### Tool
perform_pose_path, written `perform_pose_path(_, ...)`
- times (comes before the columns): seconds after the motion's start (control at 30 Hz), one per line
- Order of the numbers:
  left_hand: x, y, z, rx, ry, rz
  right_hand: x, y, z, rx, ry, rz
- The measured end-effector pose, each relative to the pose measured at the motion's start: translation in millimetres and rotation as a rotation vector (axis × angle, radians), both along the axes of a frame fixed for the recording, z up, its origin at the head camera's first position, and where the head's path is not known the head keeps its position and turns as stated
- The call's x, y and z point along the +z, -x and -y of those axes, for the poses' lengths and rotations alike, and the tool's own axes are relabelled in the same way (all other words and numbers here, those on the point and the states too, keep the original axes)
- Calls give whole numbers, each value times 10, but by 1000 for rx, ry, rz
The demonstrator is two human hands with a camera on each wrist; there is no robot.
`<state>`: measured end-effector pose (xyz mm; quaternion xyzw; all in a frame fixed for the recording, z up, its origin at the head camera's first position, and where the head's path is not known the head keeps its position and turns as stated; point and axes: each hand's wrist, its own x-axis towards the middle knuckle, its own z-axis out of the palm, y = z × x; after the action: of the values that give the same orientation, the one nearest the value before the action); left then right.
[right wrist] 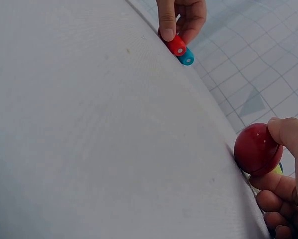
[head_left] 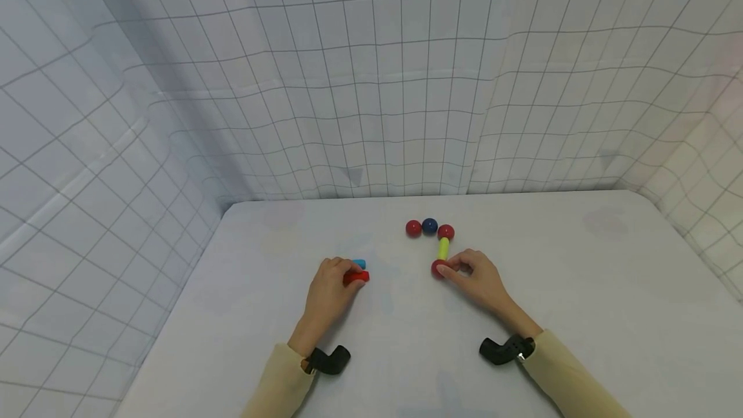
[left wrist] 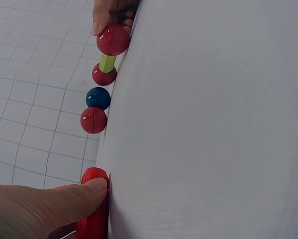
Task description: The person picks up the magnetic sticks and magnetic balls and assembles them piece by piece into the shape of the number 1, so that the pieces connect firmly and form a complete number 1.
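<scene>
With thumb and fingers my left hand (head_left: 329,292) grips a red rod (head_left: 356,277) lying on the table. A blue rod (head_left: 359,264) lies just beyond it, partly hidden by the fingers in the head view. My right hand (head_left: 477,279) pinches a dark red ball (right wrist: 256,149) between thumb and fingers. From that ball a yellow-green rod (head_left: 444,248) runs away from me to a second red ball (head_left: 445,232). Left of this one sit a dark blue ball (head_left: 429,226) and another red ball (head_left: 413,228), close together in a row.
The white table (head_left: 400,353) ends at a back edge behind the balls. White cloth with a dark grid (head_left: 377,115) hangs behind it and along both sides. Each wrist wears a black camera mount (head_left: 329,360).
</scene>
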<state>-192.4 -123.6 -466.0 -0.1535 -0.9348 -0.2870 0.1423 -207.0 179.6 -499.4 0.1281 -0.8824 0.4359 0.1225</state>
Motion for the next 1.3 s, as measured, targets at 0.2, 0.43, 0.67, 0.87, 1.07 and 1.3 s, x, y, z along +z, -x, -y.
perform_pose_path(0.2,5,-3,-14,-2,15,29,-1,1,3,1,-1,-3)
perform_pose_path(0.43,3,-7,-30,-4,38,38,-12,13,-1,2,3,-5)
perform_pose_path(0.67,5,-27,-49,-9,33,48,-13,16,1,3,0,-4)
perform_pose_path(0.87,23,-44,-71,-6,20,68,-12,12,2,-3,-9,9)
perform_pose_path(1.07,36,-46,-82,0,-1,93,-9,7,3,-10,-19,14)
perform_pose_path(1.3,13,-34,-113,6,-2,87,-7,3,0,-8,-14,15)
